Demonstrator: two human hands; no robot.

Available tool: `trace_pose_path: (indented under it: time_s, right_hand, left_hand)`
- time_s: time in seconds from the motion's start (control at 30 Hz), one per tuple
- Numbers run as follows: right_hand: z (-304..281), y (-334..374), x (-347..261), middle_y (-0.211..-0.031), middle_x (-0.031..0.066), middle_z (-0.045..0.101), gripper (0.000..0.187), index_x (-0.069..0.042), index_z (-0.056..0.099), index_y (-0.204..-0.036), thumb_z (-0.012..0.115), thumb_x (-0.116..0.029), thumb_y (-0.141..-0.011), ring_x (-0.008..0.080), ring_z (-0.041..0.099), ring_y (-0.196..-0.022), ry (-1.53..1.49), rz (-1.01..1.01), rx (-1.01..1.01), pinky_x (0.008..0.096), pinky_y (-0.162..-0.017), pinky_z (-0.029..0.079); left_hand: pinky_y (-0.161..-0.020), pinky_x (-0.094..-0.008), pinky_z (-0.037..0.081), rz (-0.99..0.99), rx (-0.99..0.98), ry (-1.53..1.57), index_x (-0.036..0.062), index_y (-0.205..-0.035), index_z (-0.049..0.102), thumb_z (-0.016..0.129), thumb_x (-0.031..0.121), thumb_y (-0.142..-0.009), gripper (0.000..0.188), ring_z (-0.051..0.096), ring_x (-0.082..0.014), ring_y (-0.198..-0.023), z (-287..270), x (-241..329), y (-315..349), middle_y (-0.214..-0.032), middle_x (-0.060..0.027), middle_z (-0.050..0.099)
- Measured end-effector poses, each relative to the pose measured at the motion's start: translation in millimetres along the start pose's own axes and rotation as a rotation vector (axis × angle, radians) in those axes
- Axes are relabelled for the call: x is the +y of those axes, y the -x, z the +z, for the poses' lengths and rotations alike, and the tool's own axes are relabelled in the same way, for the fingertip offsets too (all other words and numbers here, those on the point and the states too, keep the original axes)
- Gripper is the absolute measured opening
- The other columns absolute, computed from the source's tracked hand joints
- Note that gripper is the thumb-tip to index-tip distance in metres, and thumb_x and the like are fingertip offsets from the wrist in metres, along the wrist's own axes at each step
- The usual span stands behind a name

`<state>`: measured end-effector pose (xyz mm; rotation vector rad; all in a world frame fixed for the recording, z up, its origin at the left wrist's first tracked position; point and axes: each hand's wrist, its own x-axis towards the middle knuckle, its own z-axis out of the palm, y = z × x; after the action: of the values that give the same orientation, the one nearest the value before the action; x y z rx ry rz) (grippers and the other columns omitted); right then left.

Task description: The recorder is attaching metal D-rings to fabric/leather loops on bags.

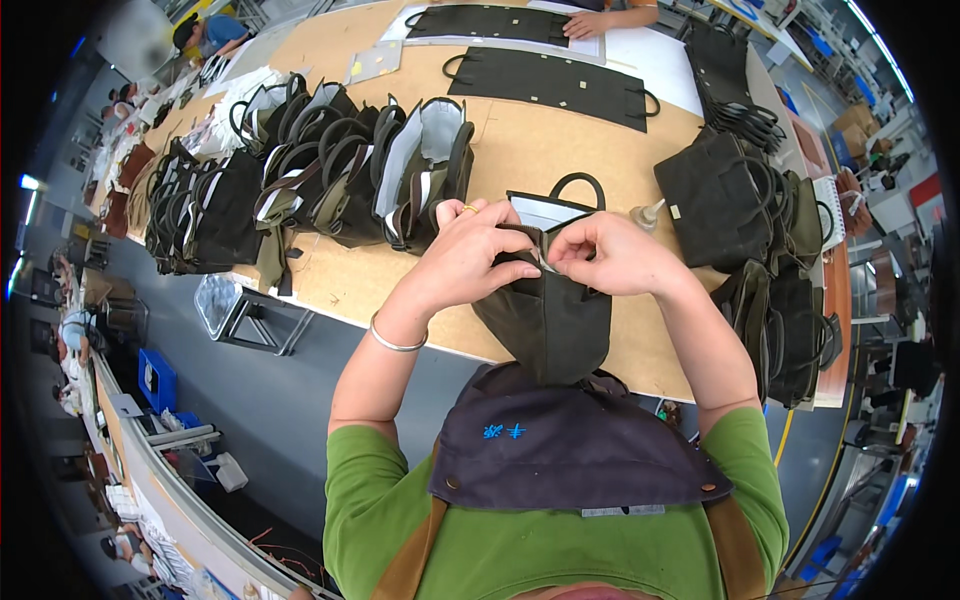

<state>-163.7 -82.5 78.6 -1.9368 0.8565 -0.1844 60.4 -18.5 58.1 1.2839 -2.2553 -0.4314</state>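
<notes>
At the centre of the frame the left hand (468,255) and the right hand (610,255) meet over the top edge of a dark olive fabric handbag with a curved loop handle (548,320); both are clenched on it, the left hand's fingers curled over the rim with a gold ring showing, the right hand pinching the same rim just beside them; the bag stands at the near edge of the light brown board worktable (520,150), its lower part hanging past the table edge toward the person's dark navy apron (570,440); its pale lining shows at the open mouth. A silver bangle (395,340) sits on the left wrist.

Left of centre, a row of dark handbags with pale linings (330,170) stands packed along the table; at the right, another cluster of finished dark handbags (760,220) stands and hangs off the edge; in the upper middle, flat dark cut panels (550,80) lie spread out, and another person's hand (585,22) rests on the farthest one; a small pale squeeze bottle (647,215) stands just right of the held bag.
</notes>
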Motion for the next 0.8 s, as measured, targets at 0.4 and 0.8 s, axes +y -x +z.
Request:
trace_pose_path:
  time_s: [0.4,0.8]
  right_hand:
    - [1.0,2.3,-0.1,-0.083,0.0044,0.069,0.012,-0.001,0.069,-0.095,0.065,-0.006,-0.085,0.0104,0.061,-0.076,0.049,0.009,-0.03,0.0275,-0.07,0.05]
    - [4.4,6.6,4.9,-0.077,0.0091,0.07,0.014,-0.003,0.071,-0.09,0.064,-0.01,-0.081,0.0176,0.065,-0.069,-0.01,-0.054,0.032,0.0327,-0.067,0.051]
  left_hand:
    - [-0.083,-0.0396,0.026,0.021,-0.014,-0.054,0.0117,-0.085,0.073,0.077,0.035,-0.078,0.024,0.05,-0.0211,-0.088,1.4,-0.8,-4.1,-0.095,-0.0009,0.059]
    - [-0.085,-0.0391,0.023,-0.011,-0.052,0.017,0.012,-0.081,0.072,0.079,0.029,-0.076,0.018,0.047,-0.0204,-0.09,-0.9,3.1,-6.5,-0.09,-0.002,0.055]
